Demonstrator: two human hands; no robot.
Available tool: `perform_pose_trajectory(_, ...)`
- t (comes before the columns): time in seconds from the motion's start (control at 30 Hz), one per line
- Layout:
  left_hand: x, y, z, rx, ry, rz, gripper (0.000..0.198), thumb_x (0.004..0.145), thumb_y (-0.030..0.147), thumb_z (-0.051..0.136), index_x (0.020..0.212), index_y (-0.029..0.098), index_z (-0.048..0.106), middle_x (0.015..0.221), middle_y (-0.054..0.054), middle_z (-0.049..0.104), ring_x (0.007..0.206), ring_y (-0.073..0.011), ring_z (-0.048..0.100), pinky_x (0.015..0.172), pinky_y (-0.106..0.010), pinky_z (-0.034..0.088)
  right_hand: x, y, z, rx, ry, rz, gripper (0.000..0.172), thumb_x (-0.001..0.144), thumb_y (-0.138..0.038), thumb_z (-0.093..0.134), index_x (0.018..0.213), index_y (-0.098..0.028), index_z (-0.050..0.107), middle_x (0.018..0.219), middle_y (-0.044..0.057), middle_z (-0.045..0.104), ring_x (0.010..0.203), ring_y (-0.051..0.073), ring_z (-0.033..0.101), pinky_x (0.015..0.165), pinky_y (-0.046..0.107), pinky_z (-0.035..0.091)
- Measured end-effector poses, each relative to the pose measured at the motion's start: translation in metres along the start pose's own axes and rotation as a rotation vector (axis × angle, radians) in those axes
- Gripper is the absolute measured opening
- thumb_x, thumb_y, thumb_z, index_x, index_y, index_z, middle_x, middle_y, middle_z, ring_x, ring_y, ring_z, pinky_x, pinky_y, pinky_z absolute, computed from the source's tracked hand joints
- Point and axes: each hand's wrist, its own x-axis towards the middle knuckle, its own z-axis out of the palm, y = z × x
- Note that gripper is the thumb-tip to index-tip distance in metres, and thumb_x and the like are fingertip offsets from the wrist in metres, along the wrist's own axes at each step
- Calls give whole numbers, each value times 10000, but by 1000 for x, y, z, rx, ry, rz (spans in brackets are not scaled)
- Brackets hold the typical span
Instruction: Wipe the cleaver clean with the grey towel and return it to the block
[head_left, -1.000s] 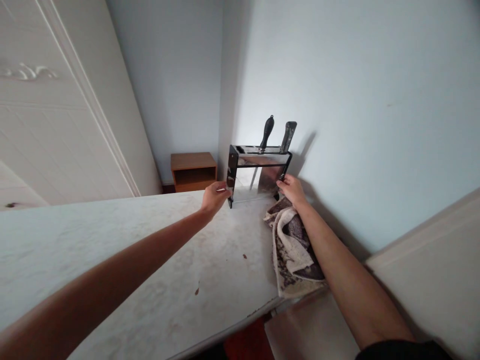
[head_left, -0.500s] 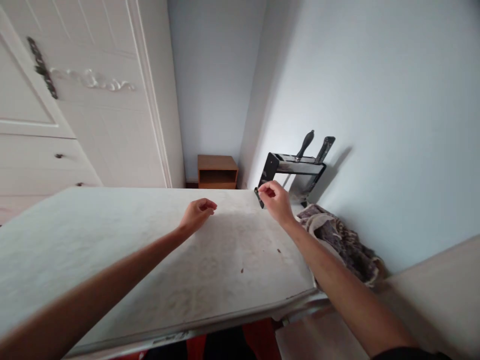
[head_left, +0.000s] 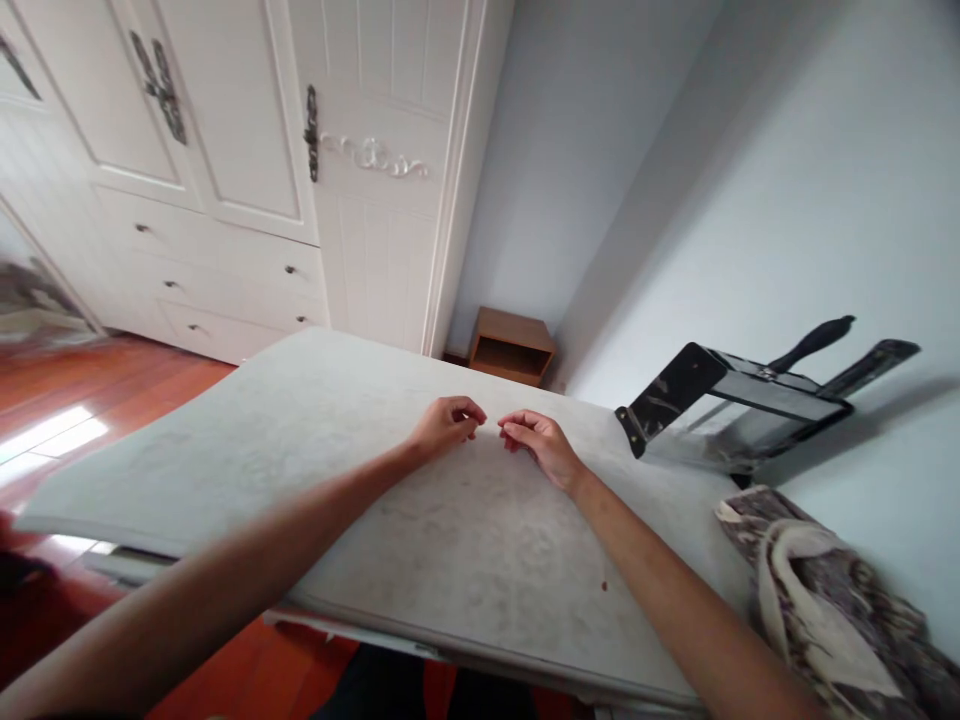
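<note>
My left hand (head_left: 450, 424) hovers over the middle of the white table (head_left: 285, 430), its thumb and fingers curled together in a pinch. Facing it from the right, a short gap away, is my right hand (head_left: 538, 442), with its fingertips also drawn together. Whatever either hand pinches, if anything, is too small to make out. A small dark red-brown speck (head_left: 604, 586) lies on the tabletop by my right forearm.
On the table's right side stands a black-framed holder (head_left: 679, 385) with dark-handled tools, close to the wall. A crumpled patterned cloth (head_left: 817, 590) lies at the right edge. Beyond are a white wardrobe (head_left: 382, 230) and a small brown cabinet (head_left: 517, 325).
My view has turned left, bringing in more wardrobe and the red floor. My right hand has moved left, away from the holder, and the two hands are now close together.
</note>
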Motion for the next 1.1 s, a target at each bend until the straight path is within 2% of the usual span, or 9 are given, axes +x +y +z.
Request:
perform_pose_trajectory(0.2, -2, -2, 3, 50, -57, 36, 224, 659, 112, 515, 791, 144, 693, 643, -6, 647, 566, -110, 565, 528, -200, 409, 4, 2, -1, 263, 18, -13, 183, 727, -334, 699, 800, -167, 681, 744, 32, 631, 636, 128, 545, 616, 252, 415)
perform_pose_trajectory(0.37, 1, -3, 1, 196, -50, 26, 241, 695, 137, 495, 817, 151, 704, 638, -10, 647, 574, -132, 583, 554, -225, 411, 5, 2, -9, 485, -45, -19, 111, 715, -272, 587, 650, -183, 572, 598, 0, 502, 522, 121, 413, 560, 266, 340)
perform_pose_trajectory(0.5, 8, 4, 10, 379, -60, 49, 223, 675, 143, 523, 756, 173, 728, 646, -12, 654, 557, -132, 520, 559, -243, 370, 8, 0, -15, 639, -79, 42, 110, 724, -252, 536, 639, -186, 512, 597, -10, 420, 535, 126, 364, 575, 270, 346)
perform_pose_trajectory(0.6, 12, 11, 20, 363, -74, 38, 235, 700, 165, 512, 764, 172, 739, 626, -9, 643, 532, -124, 490, 539, -239, 346, 8, -1, -18, 770, -123, 131, 125, 722, -247, 526, 626, -181, 479, 607, -18, 379, 535, 119, 339, 578, 269, 361)
perform_pose_trajectory(0.73, 15, 16, 28, 237, -106, 20, 243, 709, 170, 494, 787, 154, 723, 575, 3, 610, 504, -110, 484, 514, -221, 341, 8, -3, -20, 831, -137, 184, 114, 717, -240, 527, 628, -178, 495, 611, -19, 398, 527, 113, 342, 577, 270, 382)
perform_pose_trajectory(0.87, 11, 17, 27, 170, -134, -39, 241, 718, 198, 491, 822, 147, 703, 521, 16, 560, 490, -115, 512, 498, -216, 347, 9, -3, -20, 841, -95, 217, 69, 724, -228, 542, 683, -173, 542, 615, -17, 444, 526, 108, 378, 567, 260, 401)
perform_pose_trajectory(1.0, 5, 16, 23, 226, -136, 20, 230, 706, 202, 491, 792, 161, 700, 615, -6, 613, 538, -118, 522, 524, -224, 365, 11, 1, -19, 862, -27, 276, 30, 737, -179, 577, 732, -153, 592, 632, -6, 510, 528, 95, 421, 567, 237, 427)
perform_pose_trajectory(1.1, 4, 16, 22, 231, -186, 54, 222, 701, 208, 492, 770, 169, 699, 691, -21, 648, 588, -125, 534, 562, -231, 387, 12, 4, -19, 853, -21, 275, 32, 756, -165, 585, 755, -150, 613, 659, 7, 556, 546, 96, 452, 587, 236, 453)
